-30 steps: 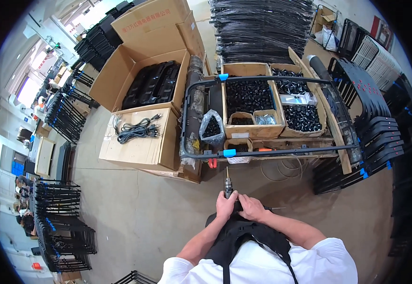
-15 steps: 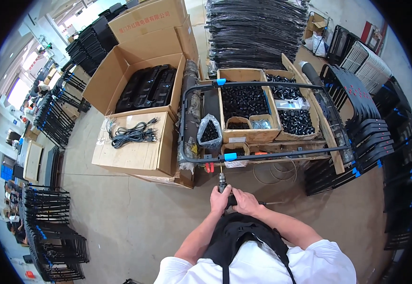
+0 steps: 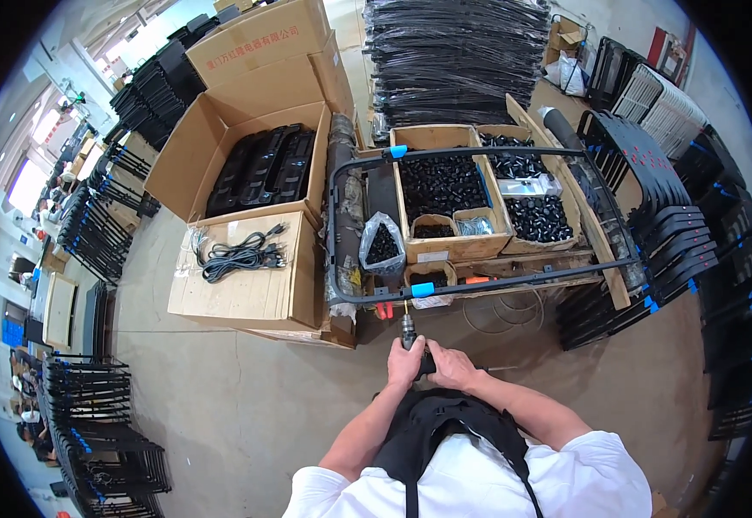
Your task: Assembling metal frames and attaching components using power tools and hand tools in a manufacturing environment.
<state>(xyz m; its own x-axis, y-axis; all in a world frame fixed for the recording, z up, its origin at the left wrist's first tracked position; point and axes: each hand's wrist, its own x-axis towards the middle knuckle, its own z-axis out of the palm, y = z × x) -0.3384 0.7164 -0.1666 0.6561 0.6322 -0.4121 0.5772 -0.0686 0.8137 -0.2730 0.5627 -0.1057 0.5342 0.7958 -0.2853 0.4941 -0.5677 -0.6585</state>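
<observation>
A power drill (image 3: 409, 331) is gripped in both of my hands close to my body, its bit pointing away from me. My left hand (image 3: 405, 360) wraps round the drill's body behind the chuck. Against its rear and handle side my right hand (image 3: 451, 366) is closed. The bit's tip meets the near rail of a black rectangular tube frame (image 3: 514, 283), left of a blue clip (image 3: 423, 290). Another blue clip (image 3: 398, 152) sits on the far rail. Red handles (image 3: 384, 311) show beside the bit under the rail.
Beneath the frame stand a wooden box (image 3: 448, 250) of small black parts and a plastic bag (image 3: 382, 243) of them. Left are a carton (image 3: 169, 164) with black panels and coiled cables (image 3: 240, 252) on another carton. Stacked black frames (image 3: 674, 242) line the right.
The view has shifted slightly. Both hands stay on the drill, and its bit remains at the frame's near rail.
</observation>
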